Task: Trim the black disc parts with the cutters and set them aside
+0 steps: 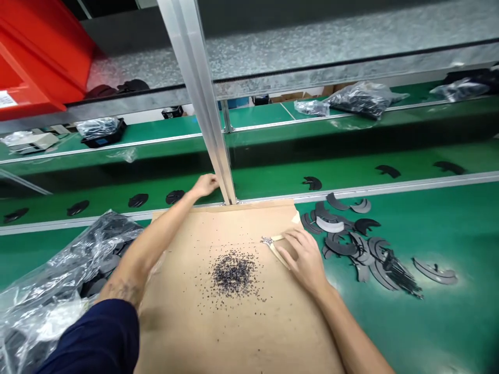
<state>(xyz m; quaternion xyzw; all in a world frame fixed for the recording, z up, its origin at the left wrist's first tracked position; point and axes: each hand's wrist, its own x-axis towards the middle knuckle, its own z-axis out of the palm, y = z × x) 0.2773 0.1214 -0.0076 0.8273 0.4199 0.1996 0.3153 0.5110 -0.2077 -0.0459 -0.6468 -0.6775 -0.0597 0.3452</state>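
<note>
My left hand [205, 185] reaches far forward to the edge of the green conveyor belt [273, 176], beside the metal post [202, 104]. Its fingers are curled and I cannot see whether anything is in them. My right hand [302, 257] rests on the brown cardboard sheet [234, 322]. It holds a small tool with a tan handle [278, 250] and a metal tip [267, 240]. A heap of small black trimmings [234, 272] lies in the middle of the cardboard. A pile of black curved parts [351, 236] lies just right of my right hand.
A clear plastic bag with black parts [58, 270] sits at the left. Single black parts [312, 183] ride the belt. Bagged parts [358, 98] lie on the far green surface. A red bin [35, 57] stands on the upper shelf at top left.
</note>
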